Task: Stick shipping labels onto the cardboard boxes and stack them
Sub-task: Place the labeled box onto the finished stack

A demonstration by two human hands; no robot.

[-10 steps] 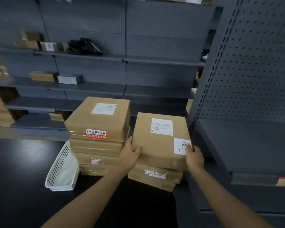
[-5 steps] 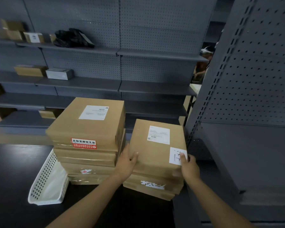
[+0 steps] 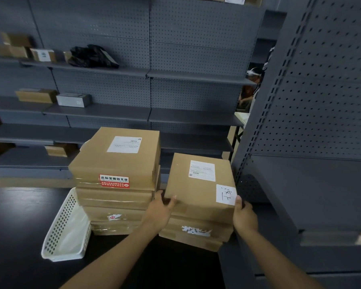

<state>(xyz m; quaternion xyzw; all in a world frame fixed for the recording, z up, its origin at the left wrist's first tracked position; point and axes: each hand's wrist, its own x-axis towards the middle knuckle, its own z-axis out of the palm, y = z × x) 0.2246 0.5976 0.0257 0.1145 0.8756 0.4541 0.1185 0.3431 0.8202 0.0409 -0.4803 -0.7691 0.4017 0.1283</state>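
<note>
A: What does the work sit on, and what is the room like?

B: A dark, glossy counter [image 3: 19, 226]. Behind it runs grey metal shelving [image 3: 146, 74] with pegboard backs, and a second grey shelf unit [image 3: 321, 122] stands close on the right. A few small cartons [image 3: 13, 46] and a black bundle [image 3: 92, 56] lie on the far shelves. A white perforated basket [image 3: 65, 228] rests on the counter, touching the left stack.

A: And the boxes?

B: Two stacks side by side on the counter. The left stack [image 3: 115, 203] is taller; its top box carries a white shipping label [image 3: 124, 144] on the lid and a red sticker [image 3: 114, 181] on the front edge. The right stack is shorter, and its top box [image 3: 198, 190] bears a shipping label [image 3: 202, 171] plus a white square with handwriting [image 3: 226, 194] at its near right corner.

A: How is the grip on each side?

B: Both hands grasp that top box on the right stack. The left hand [image 3: 157, 213] curls round the near left corner, thumb on the lid, fingers against the side between the two stacks. The right hand [image 3: 244, 217] holds the near right corner, thumb tip just beside the handwritten square, its other fingers hidden behind the box.

A: Is the box down?

B: It looks to lie on the box below, slightly askew; I cannot tell if it rests fully.
</note>
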